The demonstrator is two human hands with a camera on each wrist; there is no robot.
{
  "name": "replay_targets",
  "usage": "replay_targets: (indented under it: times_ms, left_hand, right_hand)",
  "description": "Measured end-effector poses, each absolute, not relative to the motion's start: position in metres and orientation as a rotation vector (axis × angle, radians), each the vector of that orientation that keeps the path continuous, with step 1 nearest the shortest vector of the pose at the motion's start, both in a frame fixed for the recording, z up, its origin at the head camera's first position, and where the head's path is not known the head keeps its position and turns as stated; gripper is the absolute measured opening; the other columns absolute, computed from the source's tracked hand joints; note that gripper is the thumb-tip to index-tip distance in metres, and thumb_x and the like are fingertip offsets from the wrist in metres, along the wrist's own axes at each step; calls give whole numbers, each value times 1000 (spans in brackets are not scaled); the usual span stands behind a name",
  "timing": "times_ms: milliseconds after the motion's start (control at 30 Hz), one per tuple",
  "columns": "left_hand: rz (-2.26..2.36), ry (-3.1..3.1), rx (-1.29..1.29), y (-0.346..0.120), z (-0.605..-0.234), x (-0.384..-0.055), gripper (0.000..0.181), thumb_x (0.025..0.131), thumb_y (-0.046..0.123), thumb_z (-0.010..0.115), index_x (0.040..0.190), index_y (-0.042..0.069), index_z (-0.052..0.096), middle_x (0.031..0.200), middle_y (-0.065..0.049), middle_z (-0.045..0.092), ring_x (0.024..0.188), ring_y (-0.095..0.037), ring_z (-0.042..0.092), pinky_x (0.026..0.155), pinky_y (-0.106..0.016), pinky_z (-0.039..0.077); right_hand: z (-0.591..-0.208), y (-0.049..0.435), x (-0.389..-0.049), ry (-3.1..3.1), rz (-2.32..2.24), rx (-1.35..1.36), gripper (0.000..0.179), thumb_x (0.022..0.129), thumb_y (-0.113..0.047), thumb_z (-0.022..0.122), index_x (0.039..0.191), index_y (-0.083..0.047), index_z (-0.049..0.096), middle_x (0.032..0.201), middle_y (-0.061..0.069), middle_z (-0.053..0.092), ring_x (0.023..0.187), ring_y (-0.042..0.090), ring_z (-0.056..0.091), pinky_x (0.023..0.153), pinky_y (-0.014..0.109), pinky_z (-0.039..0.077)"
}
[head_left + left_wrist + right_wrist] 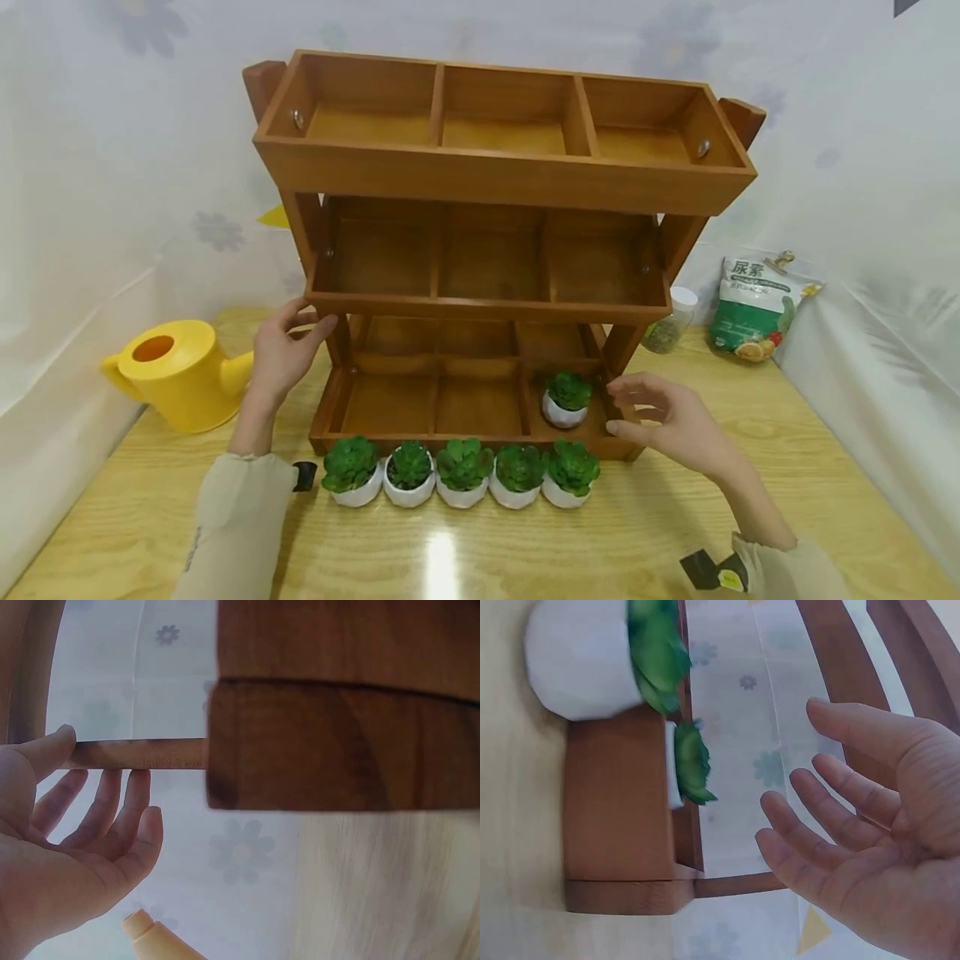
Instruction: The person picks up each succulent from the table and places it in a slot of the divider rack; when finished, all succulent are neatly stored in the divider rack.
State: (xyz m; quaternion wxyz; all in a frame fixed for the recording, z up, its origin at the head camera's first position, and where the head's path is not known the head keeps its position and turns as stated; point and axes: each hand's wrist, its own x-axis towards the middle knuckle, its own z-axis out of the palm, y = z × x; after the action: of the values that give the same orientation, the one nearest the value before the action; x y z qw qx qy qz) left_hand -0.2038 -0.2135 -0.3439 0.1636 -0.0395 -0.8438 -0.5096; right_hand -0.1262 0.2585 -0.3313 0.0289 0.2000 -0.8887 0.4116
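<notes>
A brown three-tier wooden plant stand [487, 179] stands on the table, each tier divided into compartments. My left hand [288, 346] is at its left side just below the middle tier; the left wrist view shows thumb and fingers [139, 787] on either side of a narrow wooden bar [142, 754], holding it. In the bottom tier's front right compartment sits a small succulent in a white pot [564, 415]. Beside that compartment is my right hand [667, 417], its fingers loosely curved and holding nothing.
Several potted succulents [462, 492] stand in a row along the stand's front. A yellow watering can [191, 392] is at the left. Behind the stand's right side are a jar with a white lid [670, 321] and a green-white bag [753, 308] clipped at the top.
</notes>
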Motion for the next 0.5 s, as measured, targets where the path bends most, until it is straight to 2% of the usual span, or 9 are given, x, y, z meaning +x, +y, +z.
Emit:
replay_targets:
  times_ms: [300, 500]
  left_hand:
    - [-1456, -2394, -122, -213, -342, -202, 53, 96, 29, 59, 143, 7, 46, 126, -29, 54, 108, -46, 57, 88, -58, 48]
    - [-1452, -2402, -126, -211, -341, -201, 53, 96, 29, 59, 143, 6, 46, 126, -30, 54, 110, -47, 56, 89, -59, 47]
  right_hand:
    - [-352, 257, -109, -2718, 1333, 604, 32, 82, -14, 77, 111, -11, 64, 108, 4, 65, 96, 16, 65, 77, 39, 56]
    - [-364, 255, -101, -2712, 1381, 596, 33, 82, -15, 77, 112, -9, 64, 106, 13, 66, 93, 19, 65, 76, 33, 56]
